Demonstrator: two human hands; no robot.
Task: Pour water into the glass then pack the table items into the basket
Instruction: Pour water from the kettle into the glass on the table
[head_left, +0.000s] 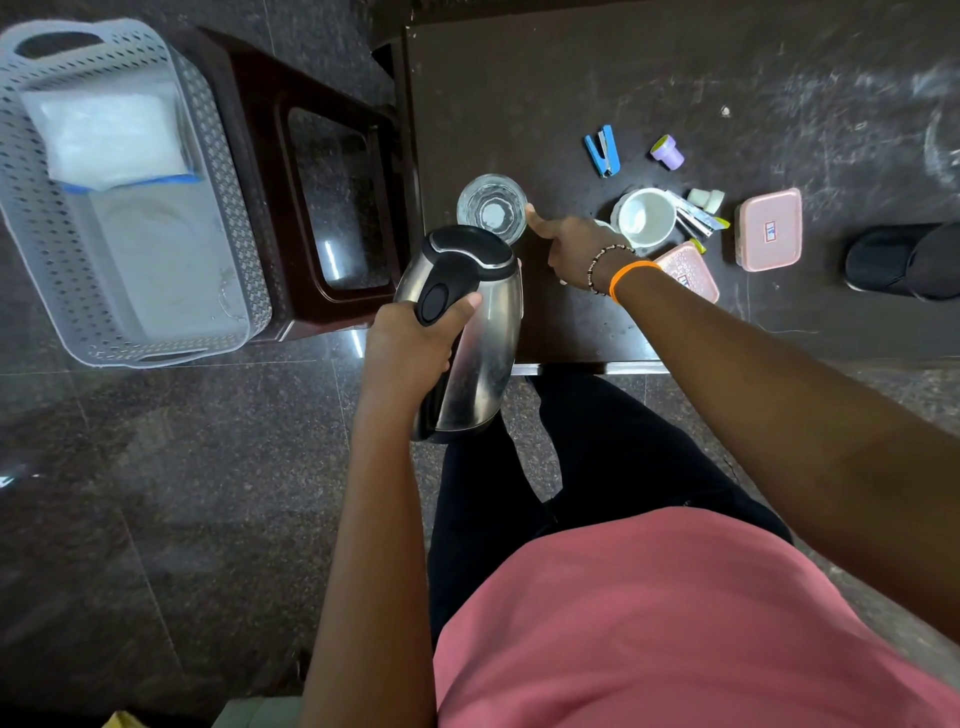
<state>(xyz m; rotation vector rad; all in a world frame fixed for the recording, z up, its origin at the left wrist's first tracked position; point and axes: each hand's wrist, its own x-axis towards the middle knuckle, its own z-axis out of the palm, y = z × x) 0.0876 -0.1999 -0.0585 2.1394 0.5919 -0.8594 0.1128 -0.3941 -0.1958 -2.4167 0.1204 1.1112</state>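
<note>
A clear glass (491, 208) stands near the left edge of the dark table (597, 93). My left hand (410, 340) grips the black handle of a steel kettle (480, 322), which is tilted with its lid end just below the glass. My right hand (569, 247) is beside the glass on the right, thumb touching its rim; whether the other fingers wrap the glass is hidden. A grey perforated basket (130, 208) sits on the floor at the left, with a white packet (111, 137) inside it.
On the table lie a blue stapler (602, 150), a small purple cup (668, 152), a white mug (645, 217), sachets (693, 215), and two pink lidded boxes (770, 228) (688, 270). A dark stool (322, 187) stands between basket and table. A black kettle base (904, 262) sits at the right.
</note>
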